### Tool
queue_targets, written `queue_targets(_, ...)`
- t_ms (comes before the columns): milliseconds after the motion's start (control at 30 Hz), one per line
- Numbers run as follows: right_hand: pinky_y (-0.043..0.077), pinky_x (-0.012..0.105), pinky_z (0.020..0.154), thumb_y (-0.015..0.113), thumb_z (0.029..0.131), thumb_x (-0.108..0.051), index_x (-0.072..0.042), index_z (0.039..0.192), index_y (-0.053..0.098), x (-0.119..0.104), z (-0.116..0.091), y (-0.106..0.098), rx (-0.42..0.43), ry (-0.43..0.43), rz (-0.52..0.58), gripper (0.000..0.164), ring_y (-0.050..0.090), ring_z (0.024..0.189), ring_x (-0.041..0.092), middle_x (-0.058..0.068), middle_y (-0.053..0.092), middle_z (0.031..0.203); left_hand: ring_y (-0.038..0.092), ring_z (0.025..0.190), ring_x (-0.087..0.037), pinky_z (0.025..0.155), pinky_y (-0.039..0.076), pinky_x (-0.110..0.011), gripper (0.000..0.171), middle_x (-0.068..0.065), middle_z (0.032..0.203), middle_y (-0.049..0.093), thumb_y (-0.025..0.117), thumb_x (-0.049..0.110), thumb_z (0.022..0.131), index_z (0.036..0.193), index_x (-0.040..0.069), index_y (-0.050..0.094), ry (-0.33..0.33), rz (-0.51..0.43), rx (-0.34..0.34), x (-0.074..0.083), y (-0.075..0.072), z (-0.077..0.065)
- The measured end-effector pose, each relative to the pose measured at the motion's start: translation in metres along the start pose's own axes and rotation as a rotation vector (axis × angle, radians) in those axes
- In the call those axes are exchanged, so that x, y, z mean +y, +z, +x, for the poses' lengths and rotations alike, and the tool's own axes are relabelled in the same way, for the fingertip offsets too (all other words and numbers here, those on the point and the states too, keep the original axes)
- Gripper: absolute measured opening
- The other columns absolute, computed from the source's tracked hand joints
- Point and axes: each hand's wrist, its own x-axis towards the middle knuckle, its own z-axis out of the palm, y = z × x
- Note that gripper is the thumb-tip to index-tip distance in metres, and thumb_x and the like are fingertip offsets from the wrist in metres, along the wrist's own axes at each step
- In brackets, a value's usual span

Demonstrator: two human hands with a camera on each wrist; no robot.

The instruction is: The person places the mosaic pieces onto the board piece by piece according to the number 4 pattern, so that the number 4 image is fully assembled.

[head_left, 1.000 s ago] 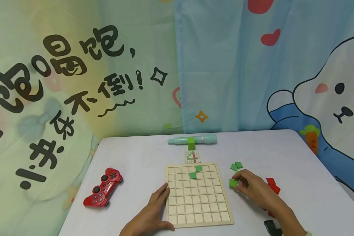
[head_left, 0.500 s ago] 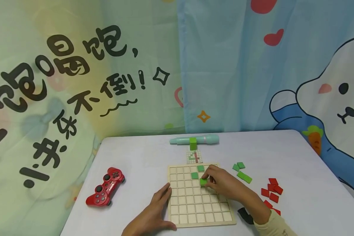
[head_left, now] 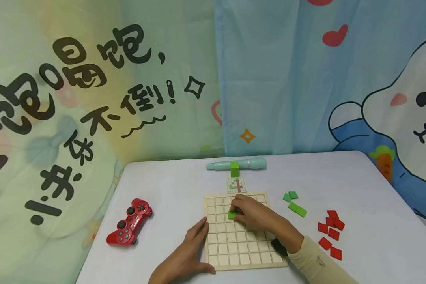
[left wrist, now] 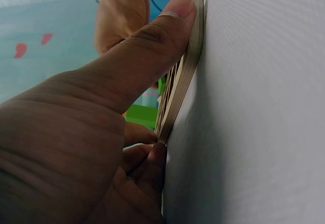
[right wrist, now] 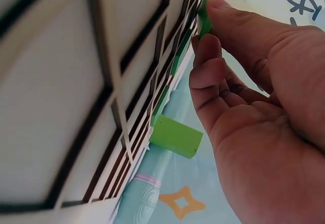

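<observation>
A pale wooden grid board (head_left: 234, 248) lies on the white table. Between thumb and fingertips, my right hand (head_left: 253, 213) pinches a green square tile (head_left: 231, 215) over the board's left-middle cells; the right wrist view shows this tile (right wrist: 204, 14) held on edge. Beyond it, two green tiles (right wrist: 181, 54) sit in board cells, hidden behind the hand in the head view. My left hand (head_left: 188, 252) rests against the board's left edge, its thumb (left wrist: 152, 41) across the near corner and its other fingers along the side.
Right of the board lie several loose green tiles (head_left: 297, 209) and several red tiles (head_left: 335, 234). Behind it are a small grid pattern card (head_left: 236, 185), a green cube (head_left: 234, 169) and a teal pen (head_left: 257, 163). A red game controller (head_left: 129, 223) lies at the left.
My right hand took a green tile from the loose green ones and carried it left over the board, now farther left than half a second ago. My left hand stayed at the board's edge.
</observation>
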Motion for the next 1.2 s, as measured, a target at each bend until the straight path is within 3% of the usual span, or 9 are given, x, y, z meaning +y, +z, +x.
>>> queue_targets(500, 0.051, 0.024, 0.074, 0.079, 0.095, -0.009, -0.013, 0.096, 0.070, -0.004, 0.011, 0.006, -0.040, -0.017, -0.011, 0.009, 0.054, 0.082, 0.003, -0.001, 0.061, 0.100, 0.019, 0.165, -0.037, 0.128, 0.038, -0.048, 0.129, -0.008, 0.181, 0.011, 0.093, 0.054, 0.074, 0.170, 0.005, 0.023, -0.008, -0.011, 0.003, 0.001, -0.002, 0.001)
queue_targets(633, 0.052, 0.023, 0.075, 0.078, 0.096, -0.012, -0.012, 0.099, 0.074, -0.005, 0.008, 0.004, -0.051, -0.058, -0.073, 0.005, 0.055, 0.083, 0.004, 0.000, 0.062, 0.101, 0.018, 0.166, -0.037, 0.129, 0.036, -0.048, 0.128, -0.007, 0.182, 0.011, 0.094, 0.053, 0.074, 0.170, 0.005, 0.023, -0.017, -0.028, -0.003, 0.002, -0.002, 0.001)
queue_targets(933, 0.039, 0.018, 0.067, 0.069, 0.103, -0.013, -0.009, 0.123, 0.080, -0.012, -0.003, -0.007, -0.103, -0.115, -0.173, 0.023, 0.042, 0.076, 0.003, 0.000, 0.058, 0.096, 0.021, 0.164, -0.039, 0.128, 0.038, -0.047, 0.127, -0.010, 0.181, 0.013, 0.094, 0.052, 0.074, 0.169, 0.003, 0.026, 0.013, 0.001, 0.019, 0.006, -0.002, -0.002)
queue_targets(1033, 0.038, 0.019, 0.068, 0.066, 0.106, -0.014, -0.008, 0.117, 0.081, -0.016, -0.004, -0.008, -0.110, -0.142, -0.238, 0.020, 0.039, 0.076, 0.004, -0.002, 0.054, 0.092, 0.020, 0.165, -0.038, 0.128, 0.037, -0.047, 0.127, -0.010, 0.181, 0.013, 0.094, 0.052, 0.074, 0.169, 0.002, 0.026, 0.017, -0.005, 0.023, 0.006, -0.002, -0.002)
queue_targets(1200, 0.045, 0.021, 0.072, 0.070, 0.104, -0.014, -0.011, 0.114, 0.082, -0.020, -0.007, -0.008, -0.078, -0.264, -0.396, 0.016, 0.046, 0.082, 0.008, 0.000, 0.058, 0.099, 0.018, 0.165, -0.039, 0.129, 0.035, -0.049, 0.127, -0.009, 0.181, 0.012, 0.094, 0.052, 0.074, 0.168, 0.002, 0.025, 0.013, -0.024, 0.011, 0.005, -0.002, -0.001)
